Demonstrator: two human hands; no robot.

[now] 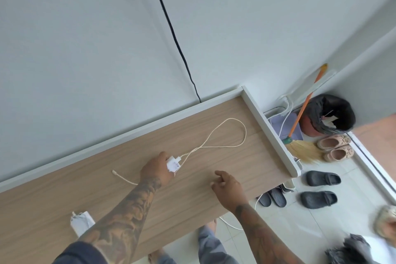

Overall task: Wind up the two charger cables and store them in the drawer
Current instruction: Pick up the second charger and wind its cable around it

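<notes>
Two hands over the desk (225,163): left hand (156,169) grips a charger plug (174,164), right hand (227,186) fingers relaxed.

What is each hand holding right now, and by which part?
The left hand grips the white charger by its plug block, its cable trailing on the desk. The right hand holds nothing.

A home: slippers (323,178) and a broom (300,141) beside the desk (214,199)
</notes>
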